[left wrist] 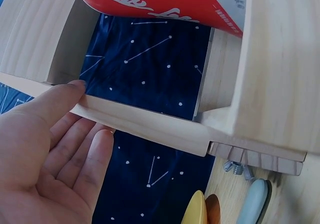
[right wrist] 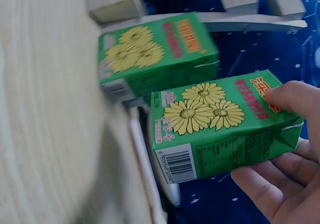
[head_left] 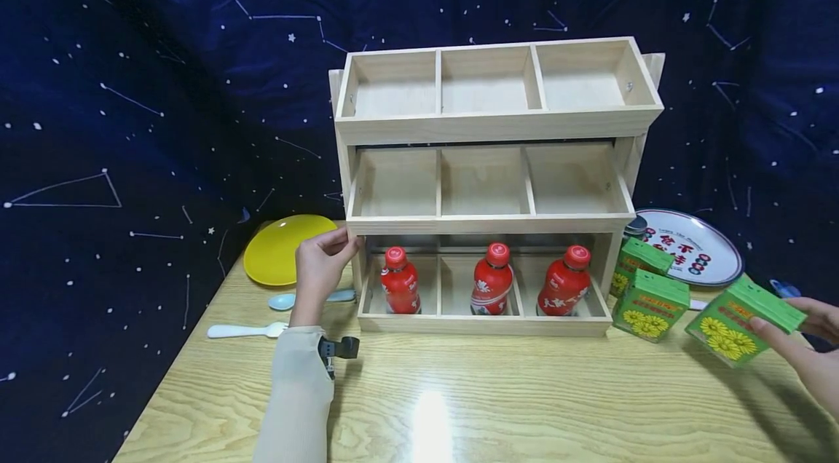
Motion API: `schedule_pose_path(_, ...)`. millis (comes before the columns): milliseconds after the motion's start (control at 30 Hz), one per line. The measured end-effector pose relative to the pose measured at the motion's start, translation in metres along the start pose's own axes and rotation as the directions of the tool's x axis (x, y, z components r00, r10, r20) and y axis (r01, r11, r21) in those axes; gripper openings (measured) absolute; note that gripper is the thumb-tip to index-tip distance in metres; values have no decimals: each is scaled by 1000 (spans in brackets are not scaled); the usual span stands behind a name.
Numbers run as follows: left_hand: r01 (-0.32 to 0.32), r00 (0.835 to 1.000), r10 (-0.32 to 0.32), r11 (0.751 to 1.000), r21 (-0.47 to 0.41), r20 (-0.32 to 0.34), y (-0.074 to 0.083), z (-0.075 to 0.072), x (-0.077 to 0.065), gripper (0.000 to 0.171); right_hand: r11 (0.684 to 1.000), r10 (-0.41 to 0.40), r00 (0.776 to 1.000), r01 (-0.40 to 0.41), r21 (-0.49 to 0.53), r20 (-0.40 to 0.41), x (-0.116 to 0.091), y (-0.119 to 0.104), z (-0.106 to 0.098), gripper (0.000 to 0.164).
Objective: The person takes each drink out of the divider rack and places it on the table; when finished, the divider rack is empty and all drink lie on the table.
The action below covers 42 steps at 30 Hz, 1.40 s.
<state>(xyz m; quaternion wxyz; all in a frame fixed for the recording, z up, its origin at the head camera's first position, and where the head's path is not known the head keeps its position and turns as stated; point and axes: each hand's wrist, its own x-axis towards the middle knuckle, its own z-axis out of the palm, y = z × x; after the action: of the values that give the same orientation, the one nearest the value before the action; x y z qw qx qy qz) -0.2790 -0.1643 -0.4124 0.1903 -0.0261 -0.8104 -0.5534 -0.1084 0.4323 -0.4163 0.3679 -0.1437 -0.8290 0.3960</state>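
My right hand (head_left: 809, 354) grips a green drink carton (head_left: 741, 323) with yellow chrysanthemums on it, thumb on the printed front and fingers behind. It is tilted above the table at the right. In the right wrist view the held carton (right wrist: 225, 126) is close to another green carton (right wrist: 157, 54). My left hand (head_left: 323, 265) holds the side post of a three-tier wooden shelf (head_left: 485, 226). In the left wrist view the thumb of the left hand (left wrist: 55, 149) lies on one side of the post (left wrist: 145, 121), the fingers on the other.
The bottom tier holds red-capped bottles (head_left: 491, 281). Two green cartons (head_left: 650, 306) stand beside the shelf's right end, before a printed plate (head_left: 688, 248). At left are a yellow plate (head_left: 278, 252), a blue spoon (head_left: 282, 301) and a white fork (head_left: 242, 331).
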Motion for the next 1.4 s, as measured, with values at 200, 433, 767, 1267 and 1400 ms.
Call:
schedule_pose_path(200, -23, 1000, 23, 1000, 8, 5, 1, -1, -1, 40, 998, -1, 993, -5, 55, 120, 7, 17, 8, 55)
schedule_pose_path(433, -34, 999, 34, 999, -1, 5, 1, -1, 0, 38, 998, 41, 978, -33, -44, 203, 7, 25, 13, 42)
schedule_pose_path(767, -22, 1000, 22, 1000, -8, 1, 2, -2, 1, 40, 986, -71, 971, 104, -134, 229, 7, 31, 18, 46)
schedule_pose_path(1267, -39, 999, 39, 999, -5, 1, 0, 2, -1, 39, 986, 12, 1000, -15, 166, 19, -4, -10, 14, 50)
schedule_pose_path(1400, -35, 999, 35, 999, -6, -6, 0, 0, 0, 40, 987, -26, 999, 20, 161, 30, -9, -29, 17, 46)
